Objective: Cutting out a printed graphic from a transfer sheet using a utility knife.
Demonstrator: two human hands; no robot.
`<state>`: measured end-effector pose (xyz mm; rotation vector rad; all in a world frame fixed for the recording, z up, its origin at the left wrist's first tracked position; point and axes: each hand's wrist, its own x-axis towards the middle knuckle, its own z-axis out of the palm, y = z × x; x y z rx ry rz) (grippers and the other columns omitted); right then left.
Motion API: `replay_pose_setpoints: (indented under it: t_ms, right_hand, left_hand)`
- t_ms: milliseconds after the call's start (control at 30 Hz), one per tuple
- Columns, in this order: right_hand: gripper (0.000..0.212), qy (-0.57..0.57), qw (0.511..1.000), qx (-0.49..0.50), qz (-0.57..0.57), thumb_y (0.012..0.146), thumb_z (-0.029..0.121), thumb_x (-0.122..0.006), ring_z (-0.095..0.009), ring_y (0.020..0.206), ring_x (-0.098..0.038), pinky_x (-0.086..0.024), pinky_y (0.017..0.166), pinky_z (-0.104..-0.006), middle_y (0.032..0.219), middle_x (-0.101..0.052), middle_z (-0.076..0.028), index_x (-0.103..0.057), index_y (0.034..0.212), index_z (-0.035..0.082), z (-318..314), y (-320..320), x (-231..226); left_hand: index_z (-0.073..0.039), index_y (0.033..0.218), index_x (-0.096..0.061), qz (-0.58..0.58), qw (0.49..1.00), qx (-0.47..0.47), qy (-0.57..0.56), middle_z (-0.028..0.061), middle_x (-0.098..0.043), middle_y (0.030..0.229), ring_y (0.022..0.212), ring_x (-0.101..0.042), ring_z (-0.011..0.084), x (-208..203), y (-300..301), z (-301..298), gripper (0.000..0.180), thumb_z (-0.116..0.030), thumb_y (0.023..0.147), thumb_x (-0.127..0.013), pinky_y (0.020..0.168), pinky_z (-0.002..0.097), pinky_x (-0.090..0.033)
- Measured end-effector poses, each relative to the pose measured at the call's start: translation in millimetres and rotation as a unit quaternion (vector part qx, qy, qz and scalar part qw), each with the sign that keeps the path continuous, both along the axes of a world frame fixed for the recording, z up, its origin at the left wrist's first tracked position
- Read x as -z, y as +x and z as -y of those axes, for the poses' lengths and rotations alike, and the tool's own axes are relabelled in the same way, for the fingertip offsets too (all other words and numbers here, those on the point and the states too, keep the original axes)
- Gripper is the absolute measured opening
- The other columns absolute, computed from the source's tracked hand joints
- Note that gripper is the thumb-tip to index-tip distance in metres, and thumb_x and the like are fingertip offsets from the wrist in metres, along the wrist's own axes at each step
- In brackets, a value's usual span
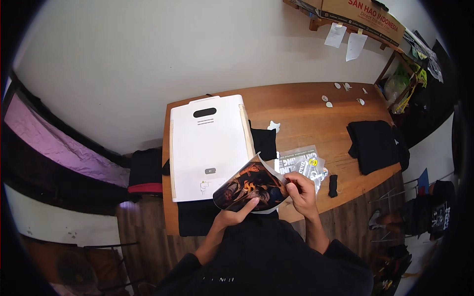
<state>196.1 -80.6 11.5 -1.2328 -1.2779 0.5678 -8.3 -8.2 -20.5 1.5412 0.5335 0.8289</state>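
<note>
I hold a curled sheet with a dark, orange-lit printed picture (249, 186) in front of my chest. My left hand (236, 214) supports its lower edge, thumb lying over the printed face. At the sheet's right edge, my right hand (300, 192) pinches it between thumb and fingers. The sheet overlaps the near right corner of a large white machine with a dark handle slot (210, 143), which looks like a heat press. Black cloth (195, 219) sticks out from under the machine toward me, and more black cloth shows at its right side.
Clear printed film sheets (303, 160) lie right of the machine, with a small black rolled item (333, 186) nearby. A folded black garment (373, 148) rests at the wooden table's (301, 113) right end. Small white scraps (329, 104) dot its far side. Another person (424, 209) sits at right.
</note>
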Motion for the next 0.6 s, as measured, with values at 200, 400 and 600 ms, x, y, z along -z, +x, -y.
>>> replay_pose_setpoints:
  t_ms: [200, 400, 600]
  right_hand:
    - [0.017, 0.013, 1.0, 0.001, 0.005, 0.09, 0.011, -0.052, -0.013, 0.069, -0.054, -0.042, 0.063, -0.024, 0.08, -0.059, -0.008, -0.058, 0.095, -0.005, 0, 0, 1]
    - [0.014, 0.029, 0.999, 0.023, 0.023, 0.088, 0.007, -0.053, -0.015, 0.071, -0.056, -0.044, 0.065, -0.0255, 0.081, -0.06, -0.01, -0.058, 0.094, -0.005, 0, 2, 8]
    - [0.014, 0.077, 0.996, 0.029, 0.014, 0.087, 0.006, -0.055, -0.016, 0.074, -0.057, -0.045, 0.067, -0.0263, 0.084, -0.061, -0.011, -0.058, 0.095, -0.005, 1, 2, 8]
  left_hand:
    - [0.004, 0.112, -0.056, 0.0, 1.0, -0.002, -0.019, 0.0108, -0.062, 0.11, 0.101, -0.058, 0.0164, -2, 2, 0, 0.031, -0.002, 0.083, -0.064, 0.089, 0.0288, -0.047]
    - [0.004, 0.109, -0.057, -0.041, 0.999, 0.027, -0.022, 0.0102, -0.063, 0.106, 0.097, -0.06, 0.0163, -3, 2, 0, 0.028, 0.0, 0.082, -0.064, 0.087, 0.0285, -0.048]
    - [0.004, 0.109, -0.057, -0.015, 1.0, -0.009, 0.026, 0.0107, -0.063, 0.104, 0.095, -0.061, 0.0175, 0, 3, -2, 0.027, -0.002, 0.084, -0.063, 0.086, 0.0292, -0.048]
